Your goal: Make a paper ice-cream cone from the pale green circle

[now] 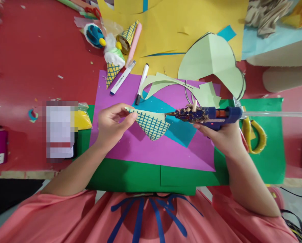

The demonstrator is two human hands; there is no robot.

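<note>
My left hand pinches the left corner of a pale yellow paper piece with a blue grid drawn on it. The piece is fan-shaped, with a plain strip along its upper edge. In my right hand is a blue hot glue gun, its red light lit and a clear glue stick running out of its back. Old glue and scraps crust the front of the gun. Its nozzle points left and meets the paper's upper right edge; whether it touches cannot be made out. Beneath lie blue paper and purple paper.
Two markers and a finished paper ice-cream cone lie beyond my hands. Pale green cut paper rests on yellow card. Yellow-handled scissors are at right. A blurred-out phone-like object sits left on the red table.
</note>
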